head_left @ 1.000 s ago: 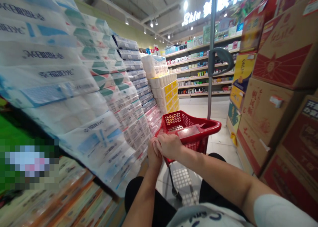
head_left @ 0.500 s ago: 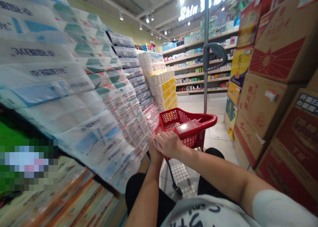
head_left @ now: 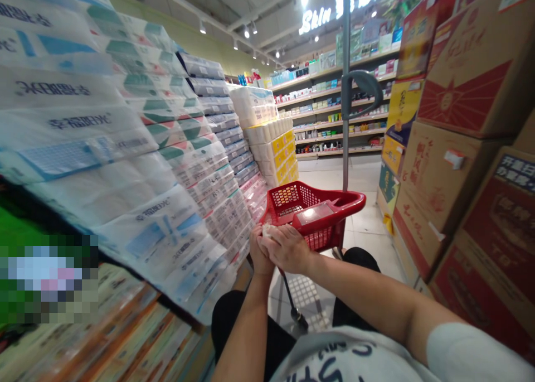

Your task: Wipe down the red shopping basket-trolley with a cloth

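A red plastic shopping cart [head_left: 326, 214] stands in front of me, its handle bar towards me. At the left end of that handle my left hand [head_left: 259, 254] is closed, its fingers mostly hidden behind my other hand. Lying over it, my right hand [head_left: 290, 249] has its fingers bent and pressed together. A small whitish crumpled piece [head_left: 271, 230], perhaps tissue, shows at the right hand's fingertips, between the two hands. The cart's basket shows its holed red side walls, and the handle carries a shiny flat panel [head_left: 311, 213].
Stacked tissue packs [head_left: 167, 220] rise close on the left, with more paper bundles [head_left: 271, 142] beyond. Cardboard cartons [head_left: 434, 170] line the right side. A grey pole [head_left: 346, 148] with a loop handle stands past the cart. Product shelves [head_left: 330, 114] stand at the back.
My right hand has shifted slightly down and right over the left one, and the whitish piece now shows between them. The cart has not visibly moved.
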Demonstrator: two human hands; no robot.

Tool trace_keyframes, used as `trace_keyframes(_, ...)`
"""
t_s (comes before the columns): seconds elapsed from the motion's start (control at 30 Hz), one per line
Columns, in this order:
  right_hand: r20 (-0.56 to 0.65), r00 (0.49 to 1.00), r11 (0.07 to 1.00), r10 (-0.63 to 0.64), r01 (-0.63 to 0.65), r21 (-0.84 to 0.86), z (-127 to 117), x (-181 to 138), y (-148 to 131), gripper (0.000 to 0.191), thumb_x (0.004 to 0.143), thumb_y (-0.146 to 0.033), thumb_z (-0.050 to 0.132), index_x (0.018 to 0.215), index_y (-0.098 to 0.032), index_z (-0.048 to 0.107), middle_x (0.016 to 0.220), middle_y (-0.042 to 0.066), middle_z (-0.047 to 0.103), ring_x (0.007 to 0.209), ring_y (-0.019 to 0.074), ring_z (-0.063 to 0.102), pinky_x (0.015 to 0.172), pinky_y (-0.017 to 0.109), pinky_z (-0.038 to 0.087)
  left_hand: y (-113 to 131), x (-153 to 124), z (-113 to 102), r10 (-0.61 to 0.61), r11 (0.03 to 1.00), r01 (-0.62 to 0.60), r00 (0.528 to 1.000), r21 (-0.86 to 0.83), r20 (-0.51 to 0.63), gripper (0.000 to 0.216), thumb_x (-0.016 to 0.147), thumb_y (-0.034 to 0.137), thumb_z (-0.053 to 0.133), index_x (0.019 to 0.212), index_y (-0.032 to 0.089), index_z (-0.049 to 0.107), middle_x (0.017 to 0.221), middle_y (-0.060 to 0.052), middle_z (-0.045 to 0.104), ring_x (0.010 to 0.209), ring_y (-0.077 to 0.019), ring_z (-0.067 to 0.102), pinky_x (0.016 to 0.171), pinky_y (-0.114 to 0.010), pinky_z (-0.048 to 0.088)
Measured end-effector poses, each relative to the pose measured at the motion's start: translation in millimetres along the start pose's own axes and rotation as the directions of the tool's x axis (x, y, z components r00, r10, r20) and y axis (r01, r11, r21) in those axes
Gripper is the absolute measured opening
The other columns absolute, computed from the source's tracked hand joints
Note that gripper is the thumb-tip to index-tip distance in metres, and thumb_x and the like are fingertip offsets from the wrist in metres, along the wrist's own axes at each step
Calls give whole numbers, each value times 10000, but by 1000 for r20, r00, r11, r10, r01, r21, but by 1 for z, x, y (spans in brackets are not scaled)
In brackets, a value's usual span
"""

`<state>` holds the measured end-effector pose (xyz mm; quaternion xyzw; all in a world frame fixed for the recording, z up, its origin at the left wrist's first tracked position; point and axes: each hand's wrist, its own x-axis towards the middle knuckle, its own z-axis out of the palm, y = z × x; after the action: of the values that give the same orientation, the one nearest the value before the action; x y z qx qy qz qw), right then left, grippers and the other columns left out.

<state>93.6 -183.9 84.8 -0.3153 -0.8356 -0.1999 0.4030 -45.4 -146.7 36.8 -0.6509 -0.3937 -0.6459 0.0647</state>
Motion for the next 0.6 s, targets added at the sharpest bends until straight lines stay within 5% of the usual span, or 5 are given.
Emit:
trace_keyframes(0.1,185,956,973,230,-232,-12,-8,27,0,276,943,-368,425,974,-186,631,898,79,643,831,209,581,784,344,406,5,2,0,51,998,-51,998,22,27,250,946,350,364,1031,189,536,1022,-81,589,1021,-203,559,936,-433,460)
trace_keyframes(0.2,270,905,943,328,-331,-35,-11,41,-1,289,933,-388,435,928,-169,625,848,81,639,773,201,589,729,323,406,9,3,-1,67,997,-69,996,31,55,264,958,329,328,1041,186,533,1024,-83,586,1017,-197,555,929,-424,461)
trace_keyframes(0.3,198,943,963,266,-268,-16,-7,27,-1,279,944,-379,427,970,-183,624,881,78,639,795,202,583,750,333,400,7,2,-1,81,996,-83,995,40,52,262,959,326,325,1047,188,530,1027,-81,579,1022,-204,549,932,-437,455)
trace_keyframes(0.47,8,995,995,-100,100,12,-1,0,3,261,940,-300,448,1153,-246,590,1206,89,594,1053,238,537,920,387,355,0,-1,-1,84,996,-84,996,20,15,232,933,354,413,1075,204,520,1061,-87,570,1039,-219,547,928,-438,457)
trace_keyframes(0.6,173,963,978,206,-207,-11,-7,22,2,279,950,-363,414,1053,-193,610,934,77,649,827,207,586,758,335,404,3,2,0,102,994,-102,994,24,34,217,934,325,408,1071,201,522,1044,-85,573,1043,-217,545,930,-439,455)
